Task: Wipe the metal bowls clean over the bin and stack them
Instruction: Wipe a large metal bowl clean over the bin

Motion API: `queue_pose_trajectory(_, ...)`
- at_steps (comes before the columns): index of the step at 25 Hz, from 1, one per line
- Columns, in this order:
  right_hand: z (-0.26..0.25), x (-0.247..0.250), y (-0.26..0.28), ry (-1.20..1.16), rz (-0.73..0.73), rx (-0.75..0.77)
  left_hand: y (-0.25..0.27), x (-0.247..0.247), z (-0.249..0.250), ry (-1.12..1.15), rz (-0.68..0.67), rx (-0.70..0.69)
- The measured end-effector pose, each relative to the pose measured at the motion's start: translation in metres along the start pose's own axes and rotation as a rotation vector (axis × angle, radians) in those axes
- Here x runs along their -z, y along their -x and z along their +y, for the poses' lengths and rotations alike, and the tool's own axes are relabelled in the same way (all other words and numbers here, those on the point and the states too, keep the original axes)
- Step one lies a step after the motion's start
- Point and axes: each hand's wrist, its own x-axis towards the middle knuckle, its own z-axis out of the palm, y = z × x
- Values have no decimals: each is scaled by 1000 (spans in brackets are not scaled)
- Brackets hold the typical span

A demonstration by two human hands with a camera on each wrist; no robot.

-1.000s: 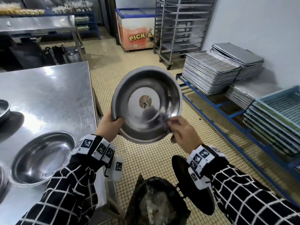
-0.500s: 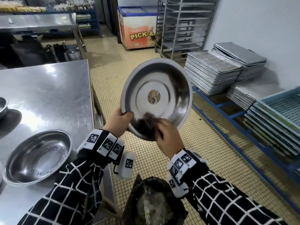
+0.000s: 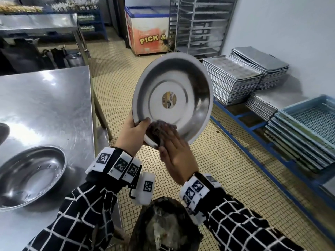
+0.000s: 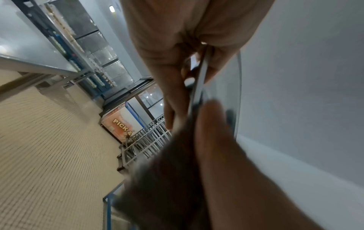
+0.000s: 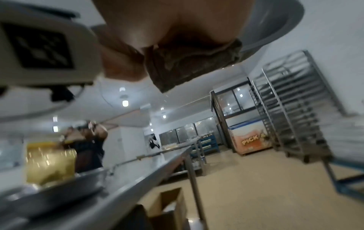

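A round metal bowl (image 3: 172, 100) with a sticker at its centre is held up on edge, its inside facing me, above the black-lined bin (image 3: 163, 223). My left hand (image 3: 134, 134) grips its lower left rim, thumb inside; the rim (image 4: 199, 87) also runs edge-on past that hand (image 4: 177, 46) in the left wrist view. My right hand (image 3: 174, 147) lies with flat fingers on a dark cloth (image 3: 157, 131) at the bowl's lower rim, thumb under the edge. In the right wrist view the folded cloth (image 5: 189, 62) hangs below the palm. A second bowl (image 3: 30, 176) sits on the steel table (image 3: 45, 98).
Stacks of baking trays (image 3: 232, 82) and blue mesh crates (image 3: 308, 124) rest on a low blue frame (image 3: 244, 131) along the right wall. A tall tray rack (image 3: 199, 24) and a chest freezer (image 3: 148, 37) stand at the back. Tiled floor lies between table and frame.
My right hand has slid the cloth along the bowl's lower rim from the right side to the left, up against my left thumb. The bowl has tipped more upright.
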Motion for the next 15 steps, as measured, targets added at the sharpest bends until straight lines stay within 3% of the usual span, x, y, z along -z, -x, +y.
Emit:
queue_pose_trajectory(4,54,14,-5,264,-22,-190,0,0,-8,-4,22,41)
queue_pose_trajectory(10,-28,-6,15,-205,95,-121,13,-14,-11,106,75,39)
queue_pose_trajectory(13,-2,-5,21,-114,155,-147,22,-10,-9,176,77,90)
queue_pose_trajectory(15,25,-3,19,-55,205,-252,26,-6,-10,158,38,116)
